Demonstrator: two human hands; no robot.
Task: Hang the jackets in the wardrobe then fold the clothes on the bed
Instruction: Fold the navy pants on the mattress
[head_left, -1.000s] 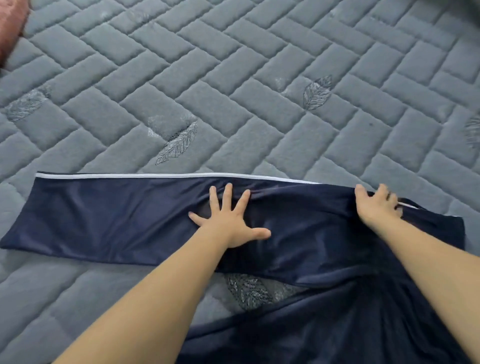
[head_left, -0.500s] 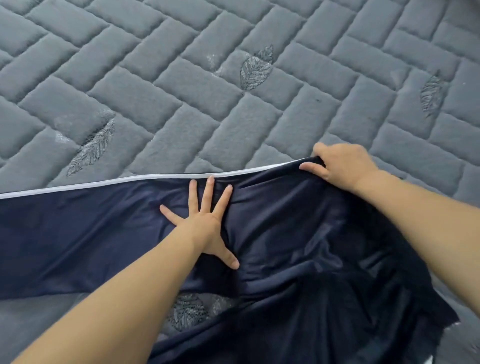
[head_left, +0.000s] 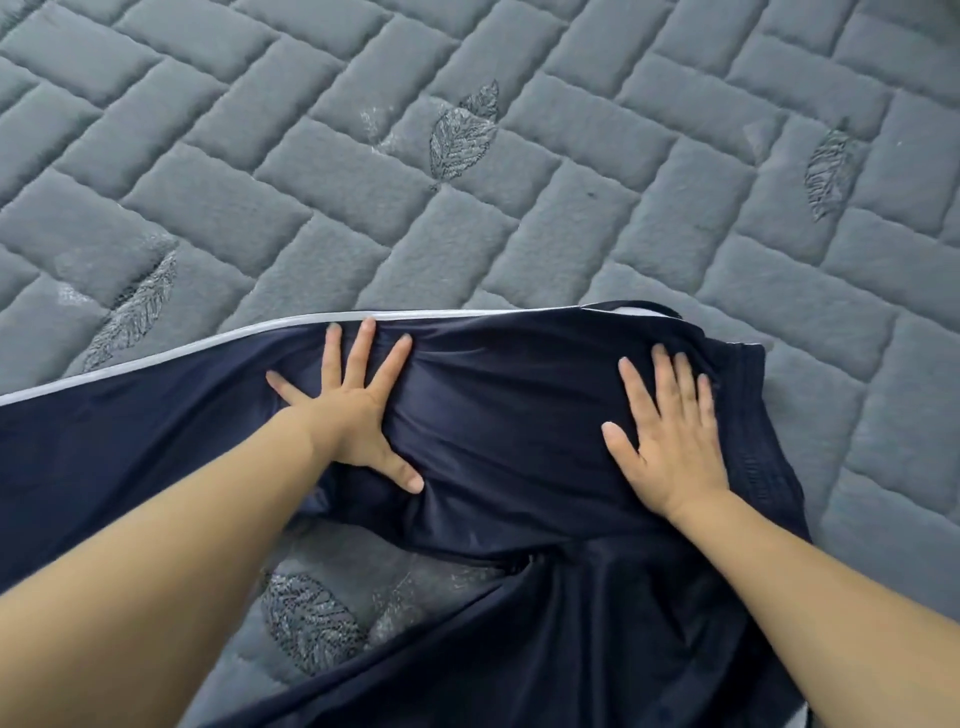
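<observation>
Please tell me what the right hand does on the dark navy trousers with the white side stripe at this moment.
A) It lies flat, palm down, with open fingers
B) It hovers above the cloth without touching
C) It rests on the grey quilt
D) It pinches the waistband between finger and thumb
A: the right hand lies flat with spread fingers on the dark navy trousers with the white side stripe, near their waistband end.

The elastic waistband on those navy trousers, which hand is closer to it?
Right. The right hand lies flat on the navy trousers, fingertips beside the waistband at their right end. The left hand presses the cloth farther left, near the white side stripe.
</observation>
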